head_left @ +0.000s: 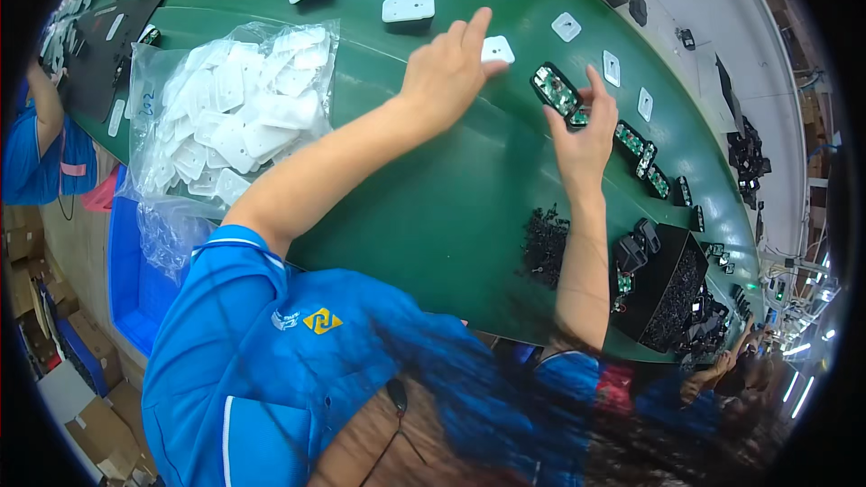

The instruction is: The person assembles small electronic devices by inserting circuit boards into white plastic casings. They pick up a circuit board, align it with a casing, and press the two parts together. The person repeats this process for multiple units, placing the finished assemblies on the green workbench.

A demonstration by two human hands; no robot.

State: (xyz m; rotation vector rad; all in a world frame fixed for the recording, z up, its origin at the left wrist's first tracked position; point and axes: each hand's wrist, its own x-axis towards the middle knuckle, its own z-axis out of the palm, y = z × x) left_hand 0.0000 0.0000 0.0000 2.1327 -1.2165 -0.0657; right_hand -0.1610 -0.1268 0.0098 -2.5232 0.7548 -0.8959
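Observation:
My left hand (446,72) reaches over the green work surface with its fingers stretched out and apart. Its thumb and fingertips are beside a small white plastic plate (497,50), and the thumb overlaps the plate's near corner. A black housing with a green circuit board (556,90) is held tilted between the thumb and fingers of my right hand (588,140). Another green board (580,117) shows close behind those fingers; whether the hand touches it I cannot tell. More white plates (566,27) lie flat in a curved row past both hands.
A clear bag of white plastic pieces (234,117) lies at left, near a blue bin (135,280). Black housings with white tops (408,9) stand at the far side. Several circuit-board housings (645,158), a pile of small black parts (545,248) and a black box (663,293) sit right.

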